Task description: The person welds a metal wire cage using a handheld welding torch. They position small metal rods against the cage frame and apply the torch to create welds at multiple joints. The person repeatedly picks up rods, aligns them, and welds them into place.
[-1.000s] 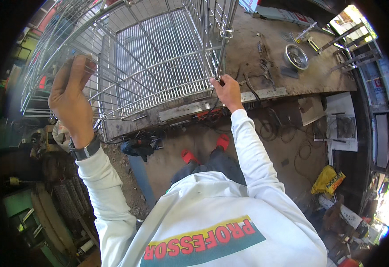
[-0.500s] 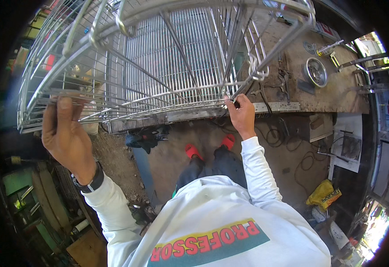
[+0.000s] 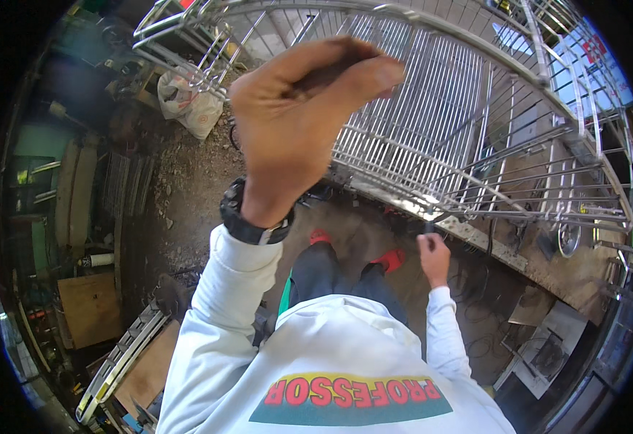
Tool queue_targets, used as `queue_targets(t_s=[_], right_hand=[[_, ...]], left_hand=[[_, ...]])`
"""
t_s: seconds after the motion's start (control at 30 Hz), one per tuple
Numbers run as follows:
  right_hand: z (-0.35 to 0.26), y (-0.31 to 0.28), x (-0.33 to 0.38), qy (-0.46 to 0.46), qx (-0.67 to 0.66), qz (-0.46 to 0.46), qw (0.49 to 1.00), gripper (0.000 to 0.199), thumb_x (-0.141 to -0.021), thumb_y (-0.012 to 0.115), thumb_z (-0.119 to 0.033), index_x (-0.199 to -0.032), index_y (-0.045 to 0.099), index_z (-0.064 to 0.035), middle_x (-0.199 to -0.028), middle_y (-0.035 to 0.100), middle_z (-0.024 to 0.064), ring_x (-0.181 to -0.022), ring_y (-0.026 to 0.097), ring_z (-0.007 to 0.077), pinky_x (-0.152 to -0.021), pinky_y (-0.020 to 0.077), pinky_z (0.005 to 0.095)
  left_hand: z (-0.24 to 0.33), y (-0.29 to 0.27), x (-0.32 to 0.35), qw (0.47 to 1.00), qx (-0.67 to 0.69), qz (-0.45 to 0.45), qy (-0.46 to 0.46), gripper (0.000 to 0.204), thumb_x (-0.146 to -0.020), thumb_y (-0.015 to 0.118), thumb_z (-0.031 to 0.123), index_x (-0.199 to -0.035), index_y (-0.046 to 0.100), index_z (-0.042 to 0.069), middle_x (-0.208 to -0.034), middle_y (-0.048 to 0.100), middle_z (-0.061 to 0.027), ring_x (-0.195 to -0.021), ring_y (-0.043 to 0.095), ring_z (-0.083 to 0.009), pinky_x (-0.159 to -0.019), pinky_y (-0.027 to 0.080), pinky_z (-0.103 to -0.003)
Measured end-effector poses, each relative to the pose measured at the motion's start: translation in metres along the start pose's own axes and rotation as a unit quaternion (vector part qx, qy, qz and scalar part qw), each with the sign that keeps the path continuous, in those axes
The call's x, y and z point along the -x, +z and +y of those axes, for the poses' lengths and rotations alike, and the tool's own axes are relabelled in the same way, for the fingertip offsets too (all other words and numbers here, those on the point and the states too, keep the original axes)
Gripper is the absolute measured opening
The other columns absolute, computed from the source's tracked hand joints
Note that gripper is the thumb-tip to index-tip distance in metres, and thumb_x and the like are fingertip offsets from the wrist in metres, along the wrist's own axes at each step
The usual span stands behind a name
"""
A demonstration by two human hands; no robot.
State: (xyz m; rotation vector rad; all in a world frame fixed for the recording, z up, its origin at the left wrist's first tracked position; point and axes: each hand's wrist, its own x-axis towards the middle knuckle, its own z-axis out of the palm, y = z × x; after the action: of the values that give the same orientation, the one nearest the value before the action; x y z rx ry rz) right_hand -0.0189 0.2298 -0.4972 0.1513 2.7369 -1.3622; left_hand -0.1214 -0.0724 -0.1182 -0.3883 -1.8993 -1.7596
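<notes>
Currently, cage point(image 3: 439, 94) sits over bench point(image 3: 564, 281), slatted panel point(image 3: 396, 119) in place among wire sides; remaining work cannot be judged. Left hand point(image 3: 294, 108) raised before cage, fingers curled toward thumb; hold not discernible. Right hand point(image 3: 434, 258) near lower cage edge, fingers bent; grip unclear. Bowl point(image 3: 568, 241) on bench, contents indistinct. White bag point(image 3: 190, 105) on ground, contents hidden.

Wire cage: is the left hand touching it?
Cannot tell. The head view shows the left hand overlapping the wire cage in front, but neither contact nor a gap shows plainly.
</notes>
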Motion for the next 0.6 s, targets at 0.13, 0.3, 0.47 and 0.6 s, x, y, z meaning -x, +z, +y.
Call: queue_targets(t_s=[0.13,0.3,0.47,0.6], right_hand=[[-0.024,0.1,-0.017,0.229,-0.122,-0.363,0.895,0.038,-0.092,0.074,-0.034,-0.102,0.074,0.0034,-0.081,0.075,0.0111,-0.071,0.072,0.0188,-0.063,0.057,0.033],[-0.054,0.346,-0.031,0.338,-0.273,-0.349,0.831,0.049,-0.097,0.065,-0.042,-0.111,0.07,0.0042,-0.097,0.074,0.0196,-0.084,0.074,0.0324,-0.07,0.0609,0.0449],[-0.085,0.478,-0.03,0.502,-0.46,-0.111,0.724,0.066,-0.088,0.07,-0.063,-0.108,0.072,-0.0009,-0.095,0.072,0.0152,-0.069,0.071,0.0289,-0.061,0.0595,0.0448],[-0.098,0.525,-0.013,0.579,-0.433,-0.067,0.688,0.045,-0.092,0.067,-0.043,-0.106,0.071,0.0001,-0.093,0.072,0.0163,-0.069,0.071,0.033,-0.059,0.0595,0.0497]], left_hand=[[0.007,-0.01,-0.001,0.996,-0.085,-0.038,0.013,0.012,-0.09,0.071,-0.001,-0.1,0.075,-0.007,-0.096,0.077,-0.0144,-0.085,0.075,-0.0212,-0.08,0.059,-0.031],[0.0,-0.003,0.011,0.999,-0.021,-0.005,-0.029,0.017,-0.088,0.079,-0.002,-0.102,0.073,-0.01,-0.091,0.077,-0.0119,-0.081,0.072,-0.0112,-0.074,0.058,-0.023],[-0.019,-0.01,0.011,0.999,0.019,0.009,-0.039,0.013,-0.091,0.076,-0.005,-0.102,0.072,-0.01,-0.092,0.077,-0.012,-0.082,0.072,-0.0135,-0.075,0.059,-0.026],[-0.027,-0.039,0.013,0.998,-0.031,0.044,-0.044,0.012,-0.093,0.076,0.001,-0.102,0.073,-0.007,-0.088,0.076,-0.011,-0.078,0.071,-0.0134,-0.074,0.058,-0.027]])
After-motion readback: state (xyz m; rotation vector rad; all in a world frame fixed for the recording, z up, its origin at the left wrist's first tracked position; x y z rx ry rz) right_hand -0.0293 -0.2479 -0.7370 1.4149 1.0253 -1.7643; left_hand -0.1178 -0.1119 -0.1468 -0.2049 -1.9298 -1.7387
